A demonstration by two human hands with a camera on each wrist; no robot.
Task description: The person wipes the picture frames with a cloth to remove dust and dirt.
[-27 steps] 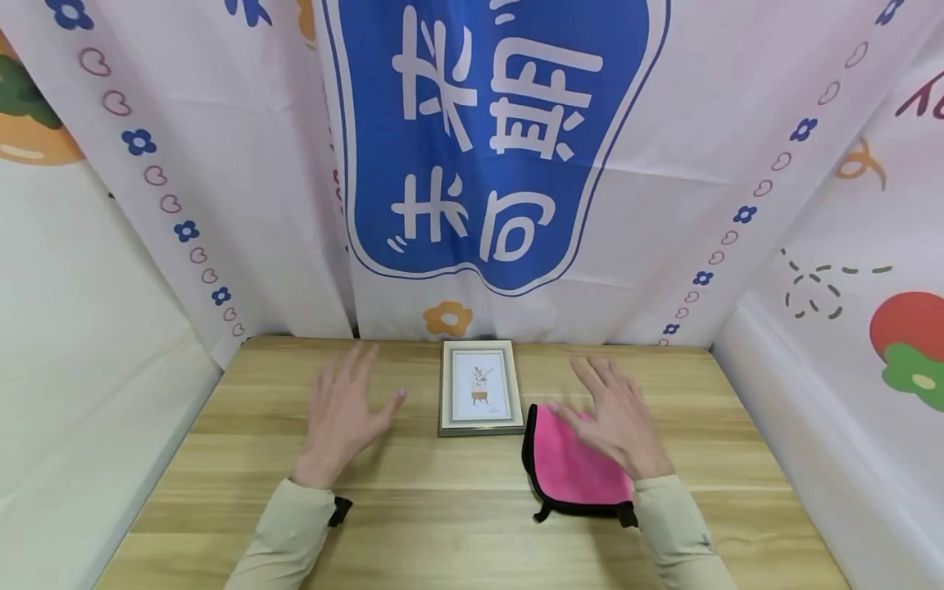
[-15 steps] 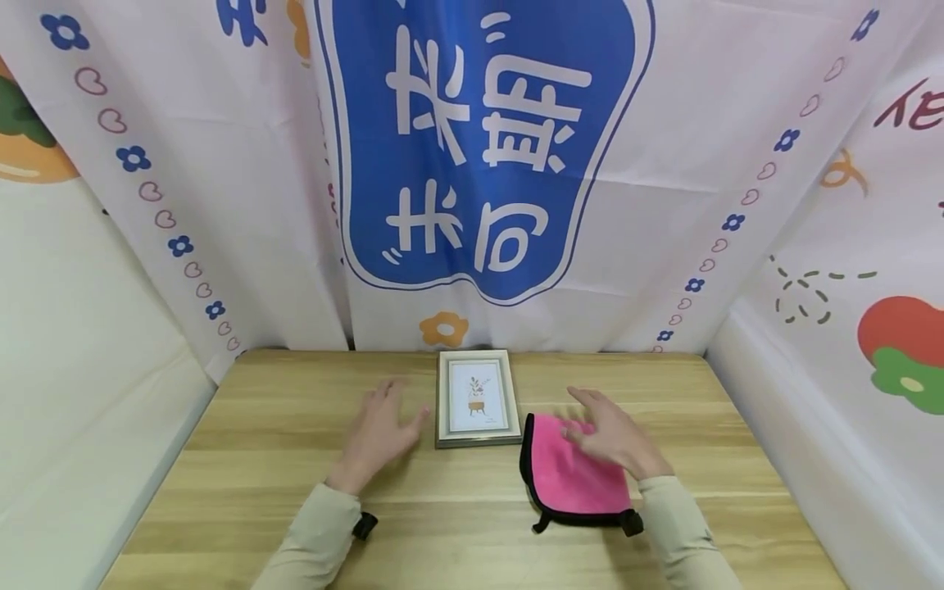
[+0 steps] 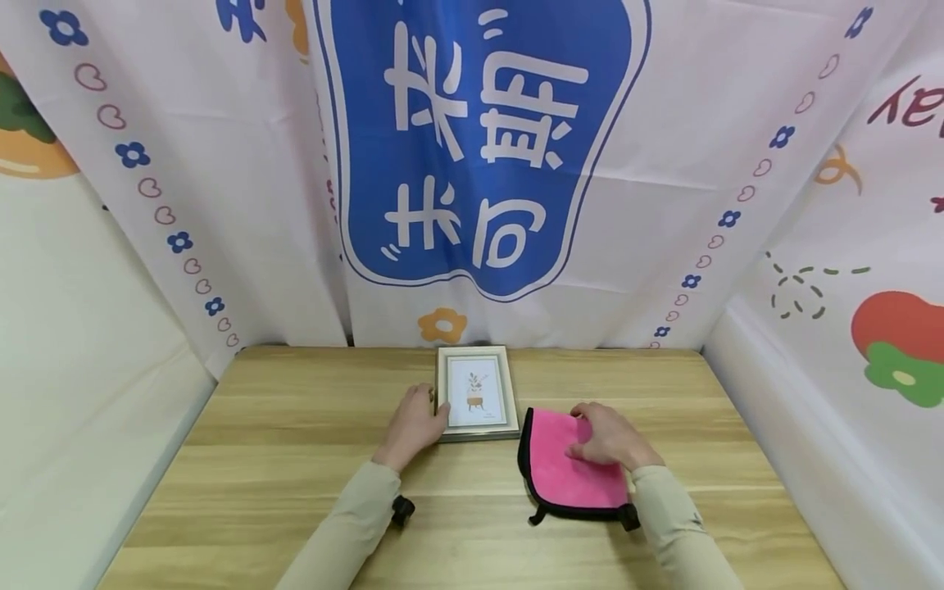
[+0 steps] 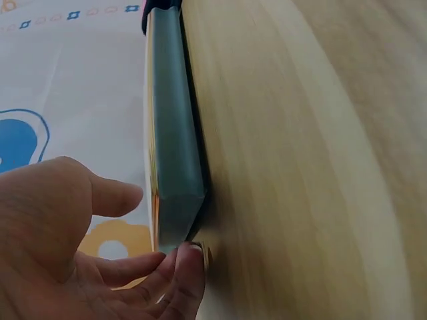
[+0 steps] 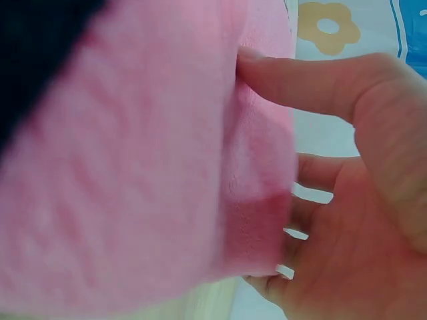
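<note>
A picture frame (image 3: 476,393) with a plant print lies face up on the wooden table, near its back edge. My left hand (image 3: 414,426) is at its left edge. In the left wrist view the thumb (image 4: 119,198) stands just off the front face, and the curled fingers (image 4: 190,267) meet the near corner. A folded pink cloth (image 3: 568,471) with black edging lies to the right of the frame. My right hand (image 3: 610,436) grips its upper right part, the thumb (image 5: 280,77) on top and the fingers at its far edge, their tips partly hidden.
Around the wooden table (image 3: 295,426) hang printed white curtains (image 3: 649,164), with a large blue sign panel (image 3: 472,147) at the back. White side walls (image 3: 782,434) border the table left and right.
My left hand has moved right, from beside the frame to its left edge. My right hand has come down onto the pink cloth and taken hold of it. Frame and cloth stay in place.
</note>
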